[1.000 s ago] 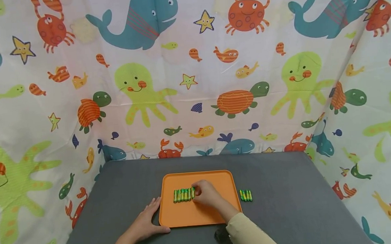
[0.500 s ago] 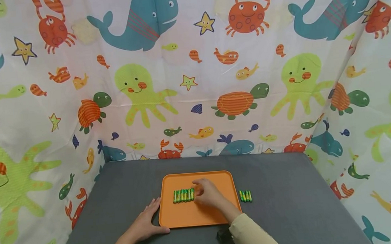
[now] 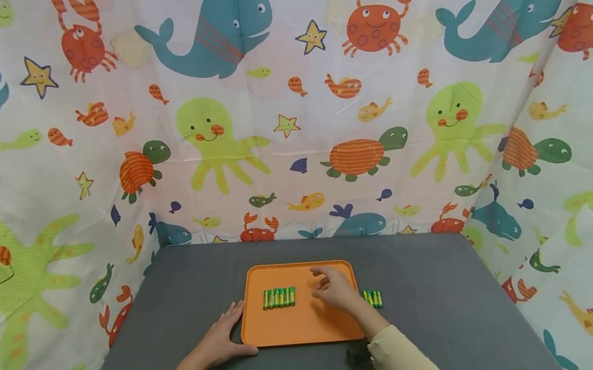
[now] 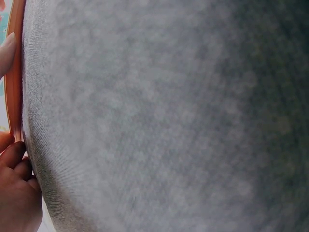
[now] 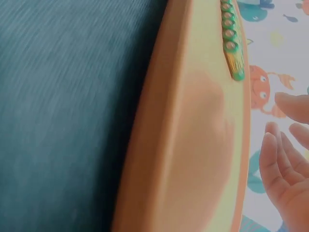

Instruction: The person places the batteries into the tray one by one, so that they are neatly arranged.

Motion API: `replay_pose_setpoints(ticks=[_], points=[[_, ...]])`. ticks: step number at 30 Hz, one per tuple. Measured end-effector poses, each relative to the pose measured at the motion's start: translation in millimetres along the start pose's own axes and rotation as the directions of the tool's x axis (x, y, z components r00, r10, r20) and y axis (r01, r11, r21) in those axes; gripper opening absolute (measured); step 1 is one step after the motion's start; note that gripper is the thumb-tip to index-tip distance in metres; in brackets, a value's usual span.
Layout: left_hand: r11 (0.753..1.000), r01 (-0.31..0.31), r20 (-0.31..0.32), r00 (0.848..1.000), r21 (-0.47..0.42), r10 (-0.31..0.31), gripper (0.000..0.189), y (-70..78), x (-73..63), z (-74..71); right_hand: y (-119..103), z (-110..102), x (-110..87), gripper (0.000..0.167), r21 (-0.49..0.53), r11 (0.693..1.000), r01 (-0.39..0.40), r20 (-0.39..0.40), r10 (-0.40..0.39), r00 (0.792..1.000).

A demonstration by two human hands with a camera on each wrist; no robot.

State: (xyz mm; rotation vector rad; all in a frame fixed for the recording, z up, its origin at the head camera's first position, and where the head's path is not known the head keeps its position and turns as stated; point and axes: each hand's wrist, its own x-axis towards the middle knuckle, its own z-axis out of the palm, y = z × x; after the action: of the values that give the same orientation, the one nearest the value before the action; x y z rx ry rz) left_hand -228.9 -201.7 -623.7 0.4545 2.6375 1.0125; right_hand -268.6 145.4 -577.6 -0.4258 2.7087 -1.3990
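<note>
A row of several green-and-yellow batteries (image 3: 279, 298) lies side by side on the orange tray (image 3: 266, 335), left of its middle. Against the tray's left side and lower left corner rests my left hand (image 3: 220, 341), thumb and fingers spread along the rim. In the left wrist view, fingers of that hand (image 4: 19, 198) touch the tray's edge. My right hand (image 3: 338, 292) hovers over the tray's right half, fingers loosely bent and holding nothing. The right wrist view shows the same hand (image 5: 289, 174) apart from the batteries (image 5: 231, 46).
More green-and-yellow batteries (image 3: 373, 298) lie on the grey table (image 3: 442, 313) just right of the tray, partly behind my right wrist. A curtain (image 3: 297, 196) printed with sea animals hangs behind and on both sides of the table.
My right hand has let go of the battery at the row's right end and moved right, away from the row. The left hand has stayed at the tray's edge.
</note>
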Motion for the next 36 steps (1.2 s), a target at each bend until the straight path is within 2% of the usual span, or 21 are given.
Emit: replay_pose_setpoints(ticks=[6,14,18,30,36], points=[[1.0,0.006,0.004,1.0,-0.004,-0.006,0.12,-1.4,-0.5,0.3,5.9,-15.6,-11.6,0.06,-0.022,1.0,0.008,-0.048,-0.009,0.999],[1.0,0.019,0.004,1.0,-0.004,-0.019,0.12,0.7,-2.0,0.8,21.8,-42.7,-25.3,0.057,-0.054,0.997,-0.052,-0.164,0.043,0.985],[1.0,0.015,0.006,1.0,-0.003,-0.015,0.12,1.4,-0.9,1.2,29.4,-59.9,-33.9,0.057,-0.045,0.996,-0.082,-0.198,0.071,0.978],[1.0,0.018,0.008,1.0,-0.001,-0.018,0.12,2.4,-0.2,0.5,65.0,-95.0,-60.1,0.063,-0.107,0.986,-0.127,-0.176,0.107,0.979],[1.0,0.02,0.006,1.0,0.007,-0.02,0.121,1.4,0.5,0.8,81.4,-106.6,-70.2,0.072,-0.202,0.97,-0.136,-0.121,0.113,0.986]])
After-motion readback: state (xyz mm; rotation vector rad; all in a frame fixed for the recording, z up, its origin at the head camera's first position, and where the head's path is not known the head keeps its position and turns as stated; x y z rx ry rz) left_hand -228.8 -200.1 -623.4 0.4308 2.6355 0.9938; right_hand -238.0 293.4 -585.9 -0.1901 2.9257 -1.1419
